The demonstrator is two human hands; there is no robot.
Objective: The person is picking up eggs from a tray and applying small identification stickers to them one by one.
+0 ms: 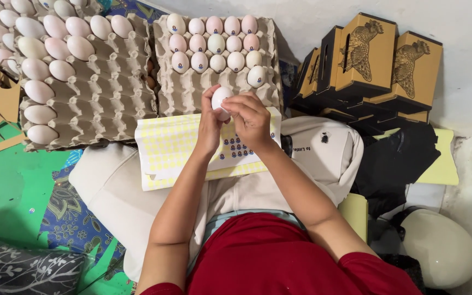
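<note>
Red shirt (279, 257) lowest in view, sticker sheet (181, 145) across lap.
Left hand (210, 127) and right hand (251, 117) both gripping white egg (219, 100), long axis near upright, tip toward egg tray (187, 90).

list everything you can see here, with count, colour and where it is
egg: one, white, held in both hands above the lap
egg trays: two in full view, grey pulp, on the floor ahead; more at top left
eggs in trays: many, white to pale pink, filling the far rows
sticker sheets: a few, yellow and white, on the lap
cartons: several, brown and black with a hen picture, stacked at right
black plastic bag: one, below the cartons
left hand: one, holding the egg
right hand: one, fingers on the egg
</note>
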